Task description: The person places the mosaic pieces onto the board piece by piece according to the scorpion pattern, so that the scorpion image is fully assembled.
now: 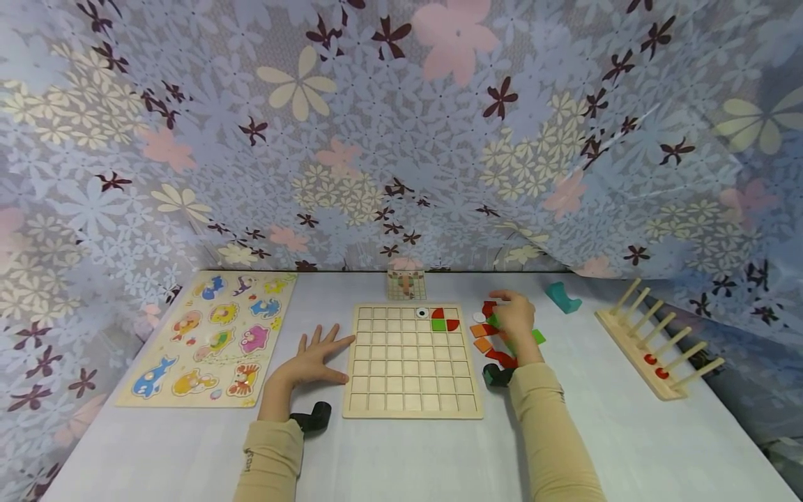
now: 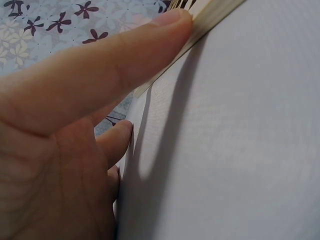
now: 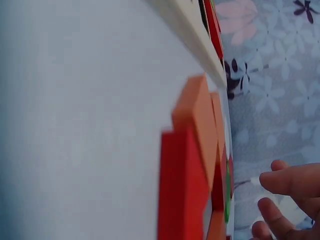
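A wooden grid board [image 1: 408, 362] lies in the middle of the table. In its top right cells sit a white eye piece [image 1: 422, 313], red rounded pieces [image 1: 453, 325] and a green square [image 1: 438, 325]. My left hand [image 1: 314, 362] spreads its fingers flat beside the board, with the thumb [image 2: 165, 37] and forefinger at its left edge. To the right of the board, my right hand [image 1: 516, 317] hovers over a loose pile of red, orange and green pieces [image 1: 483, 345]. Its fingers [image 3: 287, 182] are loosely bent and apart, nothing showing between them.
An animal picture puzzle [image 1: 213, 341] lies at the left. A small picture card [image 1: 406, 284] is behind the board. Off to the right are a teal curved piece [image 1: 562, 298] and a wooden peg rack [image 1: 640, 355] with red beads. A flowered cloth [image 1: 376, 174] hangs behind.
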The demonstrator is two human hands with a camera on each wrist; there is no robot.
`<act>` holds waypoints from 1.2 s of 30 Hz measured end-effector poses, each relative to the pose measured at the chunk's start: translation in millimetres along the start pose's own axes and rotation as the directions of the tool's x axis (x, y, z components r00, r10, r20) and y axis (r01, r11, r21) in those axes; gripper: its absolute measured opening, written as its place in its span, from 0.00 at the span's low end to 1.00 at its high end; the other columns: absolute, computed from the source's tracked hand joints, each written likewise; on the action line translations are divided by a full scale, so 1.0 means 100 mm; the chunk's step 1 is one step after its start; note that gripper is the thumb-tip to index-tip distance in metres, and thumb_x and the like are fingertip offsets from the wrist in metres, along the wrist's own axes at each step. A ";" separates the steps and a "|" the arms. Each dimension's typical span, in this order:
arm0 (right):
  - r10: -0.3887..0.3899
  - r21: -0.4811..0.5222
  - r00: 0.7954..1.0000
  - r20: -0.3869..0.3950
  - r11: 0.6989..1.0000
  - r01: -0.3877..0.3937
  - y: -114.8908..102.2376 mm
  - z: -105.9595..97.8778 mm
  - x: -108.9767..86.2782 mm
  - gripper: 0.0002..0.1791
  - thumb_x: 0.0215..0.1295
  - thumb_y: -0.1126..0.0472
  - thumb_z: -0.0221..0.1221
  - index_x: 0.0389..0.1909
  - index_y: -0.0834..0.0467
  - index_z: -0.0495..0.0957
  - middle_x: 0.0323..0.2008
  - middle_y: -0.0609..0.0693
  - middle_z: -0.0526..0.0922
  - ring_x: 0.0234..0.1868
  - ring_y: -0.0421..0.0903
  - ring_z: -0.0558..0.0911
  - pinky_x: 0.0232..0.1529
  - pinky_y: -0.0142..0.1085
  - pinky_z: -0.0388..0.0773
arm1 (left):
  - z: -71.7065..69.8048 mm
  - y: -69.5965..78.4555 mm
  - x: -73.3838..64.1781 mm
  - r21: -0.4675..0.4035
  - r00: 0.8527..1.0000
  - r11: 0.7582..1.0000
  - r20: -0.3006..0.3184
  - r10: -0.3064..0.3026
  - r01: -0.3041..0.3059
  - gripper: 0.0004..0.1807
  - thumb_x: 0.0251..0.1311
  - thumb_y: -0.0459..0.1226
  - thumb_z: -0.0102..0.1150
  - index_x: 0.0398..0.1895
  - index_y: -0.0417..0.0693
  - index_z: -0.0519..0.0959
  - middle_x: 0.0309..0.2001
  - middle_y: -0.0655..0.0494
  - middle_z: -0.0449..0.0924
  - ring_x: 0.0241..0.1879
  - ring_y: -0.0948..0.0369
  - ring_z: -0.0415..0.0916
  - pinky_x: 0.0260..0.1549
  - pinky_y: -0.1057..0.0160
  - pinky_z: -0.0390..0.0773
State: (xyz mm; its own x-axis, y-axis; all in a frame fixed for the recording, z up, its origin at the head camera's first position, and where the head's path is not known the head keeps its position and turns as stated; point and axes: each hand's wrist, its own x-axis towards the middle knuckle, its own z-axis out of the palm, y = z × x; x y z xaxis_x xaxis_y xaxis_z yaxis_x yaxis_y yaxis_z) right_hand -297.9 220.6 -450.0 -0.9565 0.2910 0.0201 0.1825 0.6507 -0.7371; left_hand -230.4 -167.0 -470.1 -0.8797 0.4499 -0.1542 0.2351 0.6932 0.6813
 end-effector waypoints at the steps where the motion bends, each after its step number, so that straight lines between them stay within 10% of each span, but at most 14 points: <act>1: 0.008 -0.004 1.000 0.005 1.000 -0.008 0.01 -0.02 0.00 0.19 0.57 0.69 0.51 0.50 0.62 0.77 0.56 0.65 0.72 0.57 0.66 0.64 0.54 0.54 0.65 | 0.00 0.00 0.00 0.001 1.000 1.000 0.001 -0.004 0.004 0.46 0.43 0.46 0.69 0.68 0.48 0.61 0.72 0.39 0.38 0.69 0.39 0.22 0.61 0.39 0.19; 12: 0.036 -0.027 0.992 0.123 0.999 -0.033 0.19 -0.16 0.05 0.26 0.54 0.73 0.49 0.57 0.63 0.72 0.60 0.66 0.68 0.49 0.61 0.71 0.39 0.45 0.75 | 0.01 0.02 0.00 0.002 1.000 1.000 -0.003 -0.016 0.016 0.46 0.43 0.45 0.69 0.68 0.48 0.61 0.72 0.38 0.38 0.69 0.39 0.22 0.62 0.38 0.20; 36: 0.093 -0.180 0.989 0.112 0.981 -0.072 0.22 -0.25 0.02 0.24 0.55 0.66 0.59 0.54 0.65 0.72 0.51 0.68 0.74 0.45 0.59 0.73 0.48 0.50 0.72 | 0.02 0.01 0.01 -0.004 1.000 1.000 -0.020 -0.010 0.010 0.46 0.42 0.43 0.70 0.67 0.46 0.62 0.71 0.37 0.38 0.69 0.37 0.22 0.61 0.37 0.20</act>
State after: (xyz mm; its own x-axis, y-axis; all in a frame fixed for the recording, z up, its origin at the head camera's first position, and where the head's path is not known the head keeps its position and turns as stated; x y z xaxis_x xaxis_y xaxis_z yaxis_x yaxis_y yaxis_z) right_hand -289.6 252.9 -448.7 -0.9548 0.2697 -0.1247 0.2888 0.7438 -0.6028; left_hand -230.3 -164.6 -470.7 -0.8902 0.4313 -0.1464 0.2248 0.6956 0.6824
